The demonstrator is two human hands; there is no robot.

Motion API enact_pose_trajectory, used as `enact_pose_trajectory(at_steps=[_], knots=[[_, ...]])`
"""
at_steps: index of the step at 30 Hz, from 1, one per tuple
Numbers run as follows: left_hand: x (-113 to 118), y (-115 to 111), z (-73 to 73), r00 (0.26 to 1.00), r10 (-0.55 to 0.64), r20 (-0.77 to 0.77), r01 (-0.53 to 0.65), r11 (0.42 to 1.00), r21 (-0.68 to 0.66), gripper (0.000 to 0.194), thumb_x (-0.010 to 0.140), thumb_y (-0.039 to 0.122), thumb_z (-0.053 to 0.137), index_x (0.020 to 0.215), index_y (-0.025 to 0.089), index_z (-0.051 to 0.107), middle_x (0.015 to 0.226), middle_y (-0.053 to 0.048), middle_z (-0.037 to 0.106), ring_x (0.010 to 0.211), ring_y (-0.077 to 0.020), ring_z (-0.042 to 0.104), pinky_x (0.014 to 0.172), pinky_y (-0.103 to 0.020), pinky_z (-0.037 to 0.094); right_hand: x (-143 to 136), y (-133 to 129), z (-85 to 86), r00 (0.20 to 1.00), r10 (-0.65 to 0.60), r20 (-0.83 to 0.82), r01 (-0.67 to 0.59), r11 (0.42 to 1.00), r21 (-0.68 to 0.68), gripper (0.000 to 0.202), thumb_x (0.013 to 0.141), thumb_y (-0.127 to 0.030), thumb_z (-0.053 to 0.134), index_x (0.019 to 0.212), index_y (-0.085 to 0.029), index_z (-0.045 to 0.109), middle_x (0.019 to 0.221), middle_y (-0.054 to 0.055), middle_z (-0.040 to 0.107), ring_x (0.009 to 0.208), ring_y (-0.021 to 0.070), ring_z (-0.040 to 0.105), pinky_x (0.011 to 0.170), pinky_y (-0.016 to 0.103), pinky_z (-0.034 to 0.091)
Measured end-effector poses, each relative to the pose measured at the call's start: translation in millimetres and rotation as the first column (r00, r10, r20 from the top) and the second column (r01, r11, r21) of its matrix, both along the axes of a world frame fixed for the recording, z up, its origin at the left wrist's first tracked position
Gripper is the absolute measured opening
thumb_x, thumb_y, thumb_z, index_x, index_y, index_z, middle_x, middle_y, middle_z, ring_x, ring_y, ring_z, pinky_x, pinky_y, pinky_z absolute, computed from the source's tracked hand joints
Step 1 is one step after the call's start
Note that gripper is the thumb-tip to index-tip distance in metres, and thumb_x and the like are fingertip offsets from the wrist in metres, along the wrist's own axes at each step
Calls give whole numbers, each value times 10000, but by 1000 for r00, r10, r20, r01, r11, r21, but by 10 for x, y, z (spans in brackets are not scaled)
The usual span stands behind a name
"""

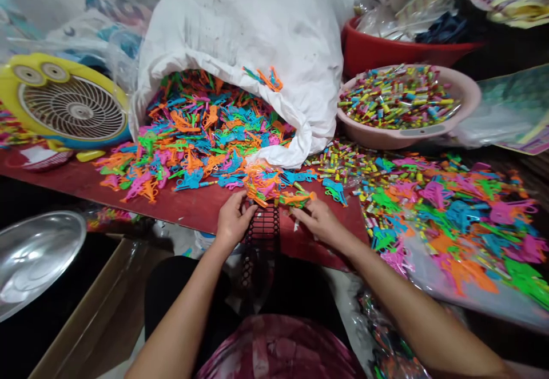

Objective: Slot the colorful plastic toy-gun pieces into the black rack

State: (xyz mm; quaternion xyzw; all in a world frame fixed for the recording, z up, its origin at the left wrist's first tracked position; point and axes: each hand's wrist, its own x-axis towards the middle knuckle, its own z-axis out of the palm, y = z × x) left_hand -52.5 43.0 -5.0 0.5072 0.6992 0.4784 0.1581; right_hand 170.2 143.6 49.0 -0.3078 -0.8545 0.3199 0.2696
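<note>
Two hands curled at colorful plastic pieces, red tabletop, white sack, yellow fan left

A white sack spills colorful plastic toys onto the red table.

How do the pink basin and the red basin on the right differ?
The pink basin is pale and stands nearer; the red basin is deep red and sits behind it. The pink basin holds a heap of small multicoloured pieces, while the red basin holds clear plastic and a dark bundle. The pink basin partly hides the red basin. Both are open-topped and have things in them.
</note>
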Motion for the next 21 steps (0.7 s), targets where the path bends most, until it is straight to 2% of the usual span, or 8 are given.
enact_pose_trajectory(at_steps=[4,10,16,21], knots=[[3,10,-29,999,20,27,-20,1000,6,329,841,289,633,1146,167,643,850,-3,622,691,-117,497,676,-237,417,34,10,-39,993,-115,16,115,993,13,336,861,-440,548,629,-212,465,630,-18,476,585,118,414,534,242,286],[14,15,13,1000,27,13,-27,1000,-13,278,825,239,632,1093,177,670,859,-13,650,752,-144,553,716,-260,451,27,-114,-4,974,-225,-5,225,972,67,504,858,-516,562,517,-238,316,511,-47,329,497,101,304,524,270,217],[29,6,80,1000,23,-8,-23,1000,-20,275,817,197,633,1088,180,675,996,-44,700,884,-185,608,836,-317,484,-104,-216,-44,981,-196,0,195,975,109,531,873,-529,560,492,-240,328,465,-38,339,475,113,344,518,278,240],[29,2,97,1000,19,-18,-20,999,-33,280,819,200,632,1097,187,666,989,-48,702,921,-202,623,856,-333,493,-156,-244,-107,990,-132,47,123,981,147,456,912,-501,514,537,-248,451,488,-15,428,489,147,410,560,306,338]])
